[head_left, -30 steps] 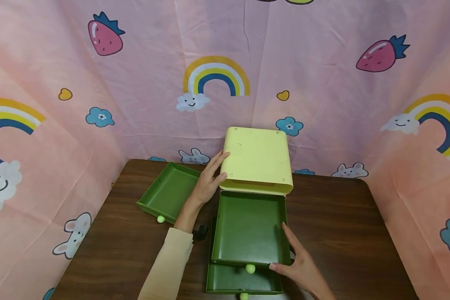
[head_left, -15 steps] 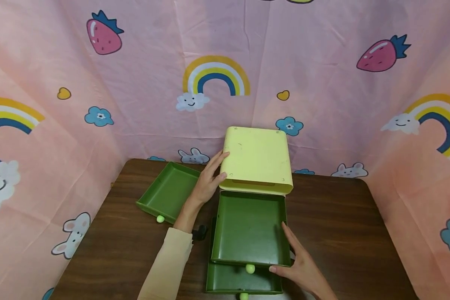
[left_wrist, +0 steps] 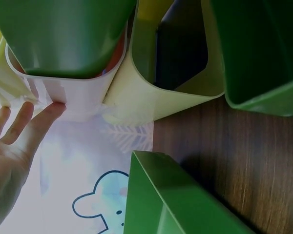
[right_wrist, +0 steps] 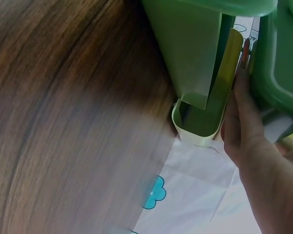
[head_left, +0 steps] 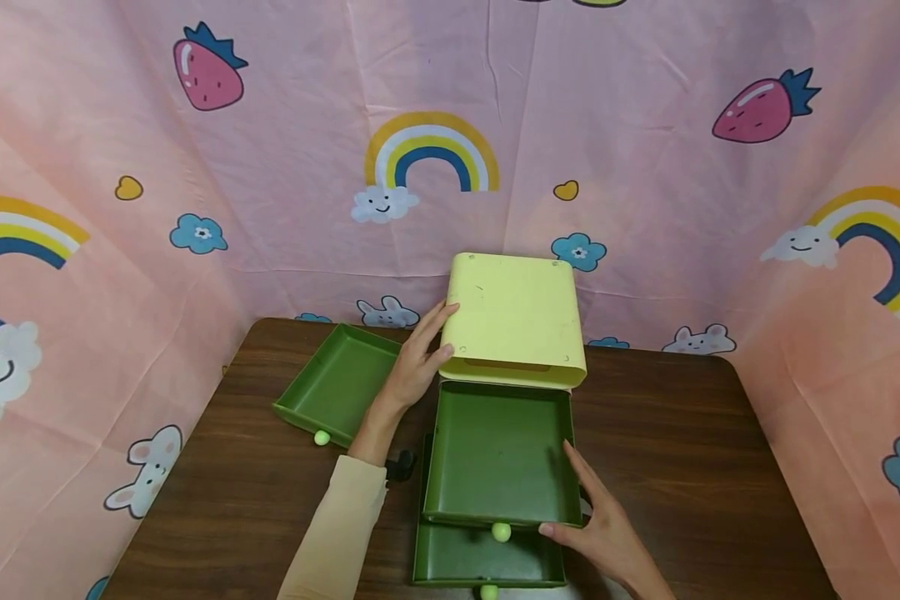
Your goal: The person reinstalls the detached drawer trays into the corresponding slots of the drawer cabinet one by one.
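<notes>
Upper green drawer (head_left: 501,454): front edge, at lower centre of the frame, sits slightly higher than in both earlier pictures.
Pale green knob (head_left: 501,532): risen a little with that edge.
Lower green drawer (head_left: 461,557): slightly more of its inside shows beneath.
Right hand (head_left: 603,533): shifted up very slightly, lower right of centre.

No lettering, label, brand name, number or sign can be read from the head view or either wrist view, whether on the green drawers (head_left: 502,454), the pale yellow casing (head_left: 513,308), the wood-grain tabletop (head_left: 667,450) or the pink cloth (head_left: 622,92) behind.
</notes>
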`<state>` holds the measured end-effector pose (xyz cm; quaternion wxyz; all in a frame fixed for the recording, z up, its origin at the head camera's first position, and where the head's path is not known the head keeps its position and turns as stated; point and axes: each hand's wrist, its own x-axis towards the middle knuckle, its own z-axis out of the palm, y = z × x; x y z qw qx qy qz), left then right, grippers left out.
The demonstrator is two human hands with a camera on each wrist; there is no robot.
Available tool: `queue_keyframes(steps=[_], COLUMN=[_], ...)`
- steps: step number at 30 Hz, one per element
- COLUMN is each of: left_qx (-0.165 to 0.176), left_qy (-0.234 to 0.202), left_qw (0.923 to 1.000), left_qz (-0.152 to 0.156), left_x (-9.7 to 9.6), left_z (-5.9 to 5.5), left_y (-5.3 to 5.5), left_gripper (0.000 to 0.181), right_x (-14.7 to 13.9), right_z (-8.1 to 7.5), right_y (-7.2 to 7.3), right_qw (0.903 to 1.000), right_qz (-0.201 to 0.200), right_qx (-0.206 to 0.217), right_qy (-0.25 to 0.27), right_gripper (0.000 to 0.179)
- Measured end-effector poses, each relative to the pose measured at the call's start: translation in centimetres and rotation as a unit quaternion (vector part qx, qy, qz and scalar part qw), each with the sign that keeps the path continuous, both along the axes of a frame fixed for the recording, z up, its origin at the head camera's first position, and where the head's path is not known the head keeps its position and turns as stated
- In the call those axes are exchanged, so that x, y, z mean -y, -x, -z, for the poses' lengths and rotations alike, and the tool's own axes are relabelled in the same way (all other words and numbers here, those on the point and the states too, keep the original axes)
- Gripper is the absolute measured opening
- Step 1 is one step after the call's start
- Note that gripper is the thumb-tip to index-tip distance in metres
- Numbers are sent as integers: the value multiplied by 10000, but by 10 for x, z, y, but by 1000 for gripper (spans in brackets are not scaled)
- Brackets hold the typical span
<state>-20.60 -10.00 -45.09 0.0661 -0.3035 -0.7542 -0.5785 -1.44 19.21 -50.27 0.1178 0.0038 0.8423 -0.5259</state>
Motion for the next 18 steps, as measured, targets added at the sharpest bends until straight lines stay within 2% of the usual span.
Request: queue_keyframes(steps=[8, 16, 18], left_qx=[73, 37, 18], left_qy=[-51, 52, 74], left_qw=[9999, 10000, 10000], left_qz=[81, -5, -35], left_x=[0, 0, 1], left_z=[-2, -3, 8], left_y=[3, 0, 6], left_gripper=[61, 55, 55], right_x=[2, 4, 5], right_z=[-1, -3, -3], right_y=[3, 6, 7], right_qw=[9998, 9993, 9992], right_qz=[205, 301, 329], right_qx=[64, 167, 153], right_qy=[-3, -172, -166], right_gripper=[114, 118, 118])
